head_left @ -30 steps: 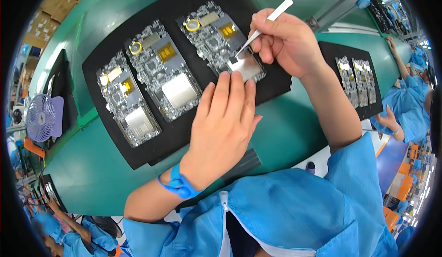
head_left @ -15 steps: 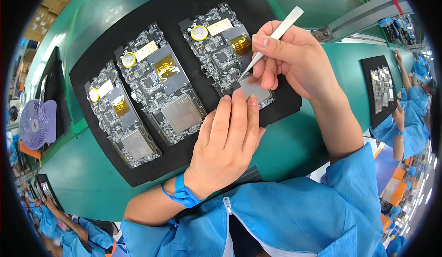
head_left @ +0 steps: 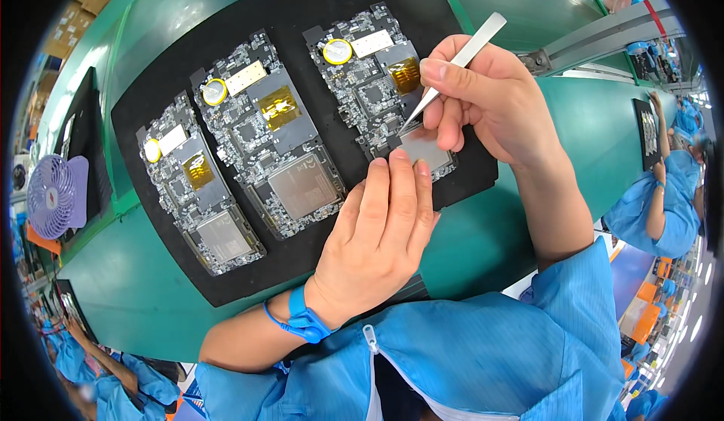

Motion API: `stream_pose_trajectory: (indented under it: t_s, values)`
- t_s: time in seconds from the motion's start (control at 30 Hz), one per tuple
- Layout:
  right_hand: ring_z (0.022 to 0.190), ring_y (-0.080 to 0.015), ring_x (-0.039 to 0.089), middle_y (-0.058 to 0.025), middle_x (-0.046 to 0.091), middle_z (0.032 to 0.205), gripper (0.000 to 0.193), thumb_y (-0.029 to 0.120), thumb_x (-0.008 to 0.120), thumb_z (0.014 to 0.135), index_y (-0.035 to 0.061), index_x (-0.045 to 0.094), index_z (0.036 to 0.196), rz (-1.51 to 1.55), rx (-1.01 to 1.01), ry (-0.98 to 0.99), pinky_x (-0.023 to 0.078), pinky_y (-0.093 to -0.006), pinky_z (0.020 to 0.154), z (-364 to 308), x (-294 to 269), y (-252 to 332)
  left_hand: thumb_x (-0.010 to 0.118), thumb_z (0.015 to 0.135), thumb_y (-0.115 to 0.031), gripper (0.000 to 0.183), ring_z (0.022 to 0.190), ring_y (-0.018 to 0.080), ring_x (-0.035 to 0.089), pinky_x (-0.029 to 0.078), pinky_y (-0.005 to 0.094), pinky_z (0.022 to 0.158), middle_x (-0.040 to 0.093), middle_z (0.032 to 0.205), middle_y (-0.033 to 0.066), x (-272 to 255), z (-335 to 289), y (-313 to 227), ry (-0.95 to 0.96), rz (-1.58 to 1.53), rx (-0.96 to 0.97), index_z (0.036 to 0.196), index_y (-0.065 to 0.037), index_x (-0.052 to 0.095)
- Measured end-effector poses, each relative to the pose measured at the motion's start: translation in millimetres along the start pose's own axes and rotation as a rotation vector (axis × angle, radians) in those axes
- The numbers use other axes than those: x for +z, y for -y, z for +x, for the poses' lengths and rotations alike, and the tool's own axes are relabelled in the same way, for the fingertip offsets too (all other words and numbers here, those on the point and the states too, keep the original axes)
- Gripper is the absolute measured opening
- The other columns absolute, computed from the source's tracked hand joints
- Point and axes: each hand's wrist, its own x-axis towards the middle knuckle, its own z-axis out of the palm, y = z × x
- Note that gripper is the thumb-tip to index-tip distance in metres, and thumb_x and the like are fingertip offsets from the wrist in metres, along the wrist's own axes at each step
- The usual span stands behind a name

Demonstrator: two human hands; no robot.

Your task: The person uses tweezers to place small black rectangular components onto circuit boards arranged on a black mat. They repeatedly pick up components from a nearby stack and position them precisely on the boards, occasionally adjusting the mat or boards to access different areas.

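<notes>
My right hand (head_left: 490, 100) is closed around metal tweezers (head_left: 473, 46), their tips pointing down at the rightmost circuit board (head_left: 369, 93). The tips sit close to the upper edge of that board's silver shield; whether they touch cannot be made out. My left hand (head_left: 377, 232) lies flat with fingers stretched out, the fingertips resting on the lower end of the same board. A blue wrist strap circles my left wrist. Two more boards, a middle one (head_left: 260, 130) and a left one (head_left: 192, 187), lie alongside, each with a yellow-rimmed coin cell, gold tape and a silver shield.
The boards lie on a black mat (head_left: 302, 66) over a green work surface (head_left: 136, 285). A purple fan (head_left: 56, 195) stands at the left. To the right a co-worker in blue (head_left: 652, 202) holds a dark tray (head_left: 647, 133). More workers are at lower left.
The rightmost board appears slightly further right and lower, and my hands stay at it with the tweezers. At the right, the co-worker's dark tray has shifted and turned.
</notes>
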Motion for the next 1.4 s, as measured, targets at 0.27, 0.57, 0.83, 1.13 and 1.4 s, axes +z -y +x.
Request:
stream_pose_trajectory:
  t_s: [0.27, 0.57, 0.83, 1.13, 1.4]
  values:
    - [0.046, -0.0116, 0.060, -0.0095, 0.062, 0.063, 0.022, 0.020, 0.061, 0.090, -0.0014, 0.054, 0.091, -0.006, -0.001, 0.001, 0.045, -0.0206, 0.040, -0.3, 1.7, 2.6, 0.070, 0.073, -0.022, 0.046, 0.107, 0.0336, 0.052, 0.047, 0.0368, 0.087, 0.049, 0.125, 0.0238, 0.1, 0.1, -1.1, -0.014, -0.099, -0.034, 0.113, -0.001, 0.061]
    - [0.048, -0.0090, 0.059, -0.0066, 0.061, 0.065, 0.022, 0.019, 0.061, 0.090, -0.0014, 0.054, 0.089, -0.088, -0.052, -0.009, 0.046, -0.0196, 0.043, -2.2, 2.2, -3.8, 0.060, 0.081, -0.009, 0.019, 0.100, 0.0282, 0.056, 0.050, 0.0307, 0.079, 0.057, 0.114, 0.0247, 2.5, 8.1, 2.2, -0.090, -0.043, -0.014, 0.098, 0.000, 0.064]
    - [0.059, -0.0087, 0.060, -0.0104, 0.061, 0.075, 0.016, 0.012, 0.056, 0.093, -0.0030, 0.050, 0.093, -0.067, -0.547, -0.009, 0.049, -0.0199, 0.053, -26.7, -2.1, -38.9, 0.068, 0.076, -0.023, 0.044, 0.110, 0.0343, 0.051, 0.048, 0.0374, 0.087, 0.053, 0.121, 0.0210, -0.6, 1.4, -3.7, -0.013, -0.073, -0.027, 0.113, 0.000, 0.062]
    - [0.065, -0.0087, 0.063, -0.0097, 0.064, 0.078, 0.012, 0.006, 0.058, 0.091, -0.0041, 0.051, 0.093, -0.269, -0.745, -0.038, 0.052, -0.0213, 0.058, -31.2, 7.8, -55.1, 0.064, 0.078, -0.024, 0.038, 0.109, 0.0327, 0.053, 0.050, 0.0364, 0.082, 0.056, 0.116, 0.0183, 0.6, 1.7, -2.1, -0.046, -0.047, -0.004, 0.107, 0.001, 0.064]
    - [0.060, -0.0112, 0.064, -0.0082, 0.066, 0.074, 0.012, 0.009, 0.062, 0.088, -0.0009, 0.056, 0.087, -0.473, -0.786, -0.068, 0.050, -0.0219, 0.054, -31.9, 8.2, -48.3, 0.065, 0.078, -0.024, 0.039, 0.108, 0.0329, 0.053, 0.051, 0.0362, 0.081, 0.056, 0.116, 0.0185, 2.3, 1.7, -1.9, -0.059, -0.030, 0.008, 0.107, 0.001, 0.064]
